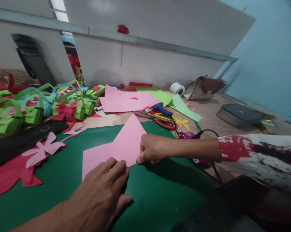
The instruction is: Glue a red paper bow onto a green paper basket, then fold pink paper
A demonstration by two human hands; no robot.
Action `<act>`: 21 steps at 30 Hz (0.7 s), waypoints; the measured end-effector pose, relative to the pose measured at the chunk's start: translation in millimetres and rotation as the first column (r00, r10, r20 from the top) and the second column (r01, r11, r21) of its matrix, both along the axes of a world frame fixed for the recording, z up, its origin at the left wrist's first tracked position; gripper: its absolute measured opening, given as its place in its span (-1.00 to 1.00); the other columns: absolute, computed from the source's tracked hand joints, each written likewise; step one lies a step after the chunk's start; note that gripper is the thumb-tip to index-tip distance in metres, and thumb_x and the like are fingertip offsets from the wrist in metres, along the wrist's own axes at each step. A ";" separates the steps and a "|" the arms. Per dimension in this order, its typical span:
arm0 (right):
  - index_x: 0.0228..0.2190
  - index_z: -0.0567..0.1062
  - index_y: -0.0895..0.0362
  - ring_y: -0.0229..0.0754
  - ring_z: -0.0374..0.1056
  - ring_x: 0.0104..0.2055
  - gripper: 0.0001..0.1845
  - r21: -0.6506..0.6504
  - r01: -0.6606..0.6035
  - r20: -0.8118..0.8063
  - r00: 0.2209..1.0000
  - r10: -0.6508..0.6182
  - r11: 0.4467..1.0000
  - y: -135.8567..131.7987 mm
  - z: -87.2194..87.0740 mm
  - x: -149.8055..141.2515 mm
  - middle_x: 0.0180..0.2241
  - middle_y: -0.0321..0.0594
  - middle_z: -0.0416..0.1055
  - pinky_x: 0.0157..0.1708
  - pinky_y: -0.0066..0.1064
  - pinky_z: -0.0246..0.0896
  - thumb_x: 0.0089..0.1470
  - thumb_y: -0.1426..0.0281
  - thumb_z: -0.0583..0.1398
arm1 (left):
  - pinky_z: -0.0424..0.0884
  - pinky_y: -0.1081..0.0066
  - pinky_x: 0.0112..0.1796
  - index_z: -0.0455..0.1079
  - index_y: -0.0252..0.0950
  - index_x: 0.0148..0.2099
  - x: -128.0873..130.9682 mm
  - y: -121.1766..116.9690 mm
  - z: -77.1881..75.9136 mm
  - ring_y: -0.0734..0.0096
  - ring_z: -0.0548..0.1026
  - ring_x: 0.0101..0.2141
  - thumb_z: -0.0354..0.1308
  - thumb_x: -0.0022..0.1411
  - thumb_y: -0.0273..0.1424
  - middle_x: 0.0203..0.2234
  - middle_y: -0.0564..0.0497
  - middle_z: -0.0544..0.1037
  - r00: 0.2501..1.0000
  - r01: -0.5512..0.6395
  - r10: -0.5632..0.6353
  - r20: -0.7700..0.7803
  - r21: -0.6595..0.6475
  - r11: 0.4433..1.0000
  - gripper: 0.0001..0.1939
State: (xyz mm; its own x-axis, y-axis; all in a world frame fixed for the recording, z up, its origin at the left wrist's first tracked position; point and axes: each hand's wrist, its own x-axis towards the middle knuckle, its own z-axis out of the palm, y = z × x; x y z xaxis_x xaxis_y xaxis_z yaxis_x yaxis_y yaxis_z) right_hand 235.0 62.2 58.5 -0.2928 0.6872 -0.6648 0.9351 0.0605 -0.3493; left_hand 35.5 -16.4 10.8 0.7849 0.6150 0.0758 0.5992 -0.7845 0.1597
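A sheet of pink paper [126, 140] with a pointed top and a notched upper edge lies on a green board [160, 199]. My left hand [104, 187] rests flat on its lower part, fingers stretched and thumb out to the right on the green surface. My right hand [151, 148], reaching in from the right, is closed in a fist at the paper's right edge. Its thumb and bent fingers meet there on the paper; the curled fingertips are mostly hidden. Just past the paper's tip lie scissors [166, 125] with orange handles.
Green and blue paper baskets [70, 108] crowd the left. Pink and red paper flowers [42, 149] lie on the board's left. Behind are pink sheets [130, 100], a blue glue gun [161, 109], green paper [184, 108], a white roll [177, 88] and a bag [203, 87].
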 end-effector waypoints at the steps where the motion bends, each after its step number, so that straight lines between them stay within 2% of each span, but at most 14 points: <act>1: -0.66 0.43 0.15 -0.33 0.25 -0.67 -0.76 0.001 0.008 -0.006 1.000 -0.008 1.000 1.2 -2.0 4.7 -0.73 -0.38 0.33 -0.61 -0.51 0.14 -0.14 0.28 0.27 | 0.41 0.07 -0.18 0.41 -0.36 0.01 0.1 0.0 -0.2 0.05 0.36 -0.19 0.05 0.31 -0.28 -0.10 -0.18 0.47 1.000 0.005 -0.005 0.000 0.001 1.000 -0.67; 5: -0.66 0.41 0.15 -0.33 0.24 -0.68 -0.75 0.011 0.052 -0.003 0.999 -0.052 0.999 3.1 -4.4 20.8 -0.73 -0.38 0.34 -0.61 -0.51 0.13 -0.14 0.27 0.27 | 0.39 0.08 -0.18 0.41 -0.36 -0.03 -1.2 0.2 -5.3 0.04 0.35 -0.17 0.05 0.31 -0.32 -0.11 -0.18 0.48 0.998 0.048 -0.049 0.028 0.041 0.998 -0.72; 11: -0.67 0.36 0.14 -0.34 0.21 -0.68 -0.73 0.052 0.129 0.056 0.990 -0.132 0.990 -2.6 5.6 37.2 -0.73 -0.38 0.31 -0.64 -0.53 0.07 -0.10 0.30 0.26 | 0.33 0.11 -0.14 0.34 -0.33 0.02 -4.2 -0.7 -16.9 0.08 0.29 -0.15 0.02 0.32 -0.36 -0.10 -0.12 0.45 0.991 0.045 -0.057 0.124 0.096 0.994 -0.73; 16: -0.72 0.31 0.14 -0.33 0.22 -0.66 -0.67 0.110 0.164 0.113 0.978 -0.176 0.980 -7.0 6.1 49.2 -0.72 -0.35 0.32 -0.63 -0.53 0.05 -0.06 0.29 0.23 | 0.30 0.12 -0.12 0.33 -0.30 0.00 -3.6 -0.1 -18.5 0.09 0.28 -0.13 0.01 0.31 -0.39 -0.11 -0.10 0.45 0.986 0.037 -0.055 0.156 0.120 0.992 -0.76; 21: -0.70 0.32 0.15 -0.33 0.27 -0.64 -0.70 0.146 0.144 0.130 0.978 -0.163 0.979 -10.1 6.2 57.3 -0.69 -0.31 0.36 -0.63 -0.54 0.07 -0.03 0.34 0.19 | 0.33 0.15 -0.19 0.33 -0.28 0.00 -2.8 2.3 -18.4 0.10 0.30 -0.17 0.02 0.32 -0.34 -0.12 -0.10 0.44 0.987 0.022 -0.037 0.155 0.098 0.995 -0.75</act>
State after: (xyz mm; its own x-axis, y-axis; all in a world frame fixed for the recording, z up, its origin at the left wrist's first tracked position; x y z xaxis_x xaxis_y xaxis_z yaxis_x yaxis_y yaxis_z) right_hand 292.3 52.1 64.7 -0.0872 0.8030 -0.5896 0.9759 -0.0498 -0.2122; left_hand 32.7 -14.1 -7.6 0.7765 0.5753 0.2570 0.5487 -0.8179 0.1731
